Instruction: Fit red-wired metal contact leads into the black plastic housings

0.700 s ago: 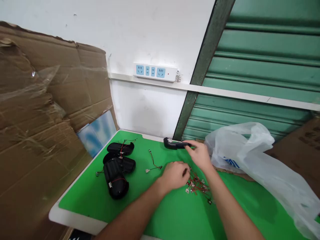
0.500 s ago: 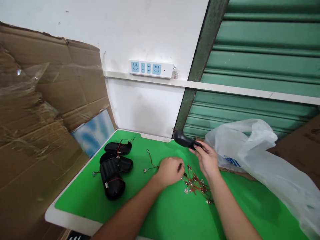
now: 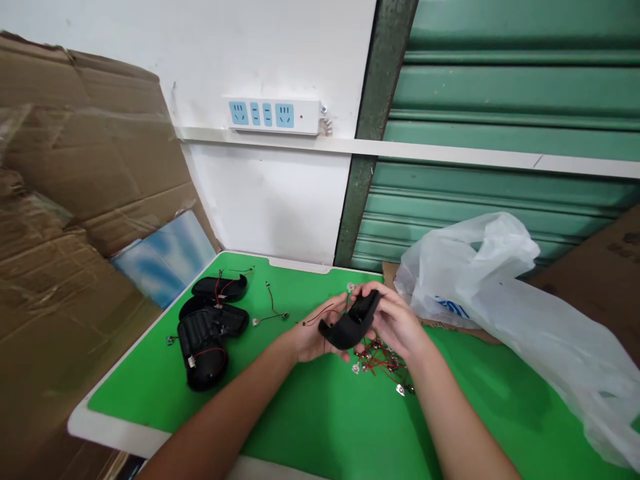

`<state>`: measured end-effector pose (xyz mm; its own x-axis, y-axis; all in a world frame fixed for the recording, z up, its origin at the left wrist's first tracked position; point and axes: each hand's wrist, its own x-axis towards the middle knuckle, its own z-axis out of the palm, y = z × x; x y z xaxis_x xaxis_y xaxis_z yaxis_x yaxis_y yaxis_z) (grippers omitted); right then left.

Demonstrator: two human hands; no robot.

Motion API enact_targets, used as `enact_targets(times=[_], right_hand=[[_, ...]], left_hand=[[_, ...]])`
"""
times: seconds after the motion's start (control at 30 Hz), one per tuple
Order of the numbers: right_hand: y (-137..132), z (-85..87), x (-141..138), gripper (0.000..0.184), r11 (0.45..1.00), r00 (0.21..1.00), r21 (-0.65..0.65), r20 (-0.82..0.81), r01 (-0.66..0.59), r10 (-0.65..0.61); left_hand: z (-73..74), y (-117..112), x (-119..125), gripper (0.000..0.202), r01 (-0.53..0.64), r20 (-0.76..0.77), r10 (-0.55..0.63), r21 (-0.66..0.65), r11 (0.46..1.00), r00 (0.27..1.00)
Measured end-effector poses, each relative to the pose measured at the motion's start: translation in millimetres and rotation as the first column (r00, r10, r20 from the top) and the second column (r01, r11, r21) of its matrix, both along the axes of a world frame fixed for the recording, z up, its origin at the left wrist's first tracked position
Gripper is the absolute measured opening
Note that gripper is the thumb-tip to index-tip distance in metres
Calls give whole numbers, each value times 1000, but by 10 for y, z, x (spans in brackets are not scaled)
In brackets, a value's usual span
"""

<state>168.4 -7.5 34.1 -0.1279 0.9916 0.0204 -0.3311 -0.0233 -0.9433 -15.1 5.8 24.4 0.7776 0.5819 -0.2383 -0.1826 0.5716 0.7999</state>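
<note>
Both hands meet over the middle of the green table. A curved black plastic shell is held between them above the tabletop. My right hand grips its upper end. My left hand holds its lower end and pinches a thin wired part whose small disc shows above the shell. Just under the hands lies a tangle of red wires with small metal discs.
Several black shells with red wires lie at the table's left, with a loose wired disc beside them. A crumpled clear plastic bag covers the right side. Cardboard sheets lean at the left. A power strip is on the wall.
My right hand has brought the black shell from the table's far edge to the middle. My left hand has lifted off the wire pile with a wired part and met the shell.
</note>
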Motion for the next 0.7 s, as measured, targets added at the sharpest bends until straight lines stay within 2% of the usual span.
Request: enact_targets(times=[0.07,0.13,0.17,0.23,0.27,0.37,0.47,0.57,0.63,0.7], right_hand=[[-1,8,-4,19,1000,999,-7,36,3,-3],[21,-8,-8,24,997,994,20,78,75,-76],[32,-19,-14,28,991,986,38,98,129,-132],[42,-35,-37,35,976,969,38,115,214,-217],[38,-35,-51,37,976,971,8,105,216,-216],[-1,-12,-83,46,989,996,-120,35,85,-81],[-28,12,-68,49,978,999,-207,-27,-40,35],[-2,-5,-18,45,973,997,-227,-71,-31,15],[39,-37,16,40,975,993,-219,-101,37,-60],[85,-76,43,37,966,982,-229,-121,117,-148]], left_hand=[[-16,-56,48,51,-49,-16,49,-2,999,999],[-51,-55,98,43,-204,-24,205,54,978,978],[-69,-35,119,41,-294,-10,297,105,950,955],[-92,28,146,46,-462,12,470,211,862,882],[-95,64,148,50,-533,10,549,252,808,836],[-79,152,124,63,-670,-5,708,315,672,707],[-58,175,99,68,-740,31,784,356,571,620],[-58,149,112,69,-758,45,819,412,506,572],[-71,130,130,67,-738,26,815,442,511,579],[-94,120,145,62,-701,-4,787,453,551,617]])
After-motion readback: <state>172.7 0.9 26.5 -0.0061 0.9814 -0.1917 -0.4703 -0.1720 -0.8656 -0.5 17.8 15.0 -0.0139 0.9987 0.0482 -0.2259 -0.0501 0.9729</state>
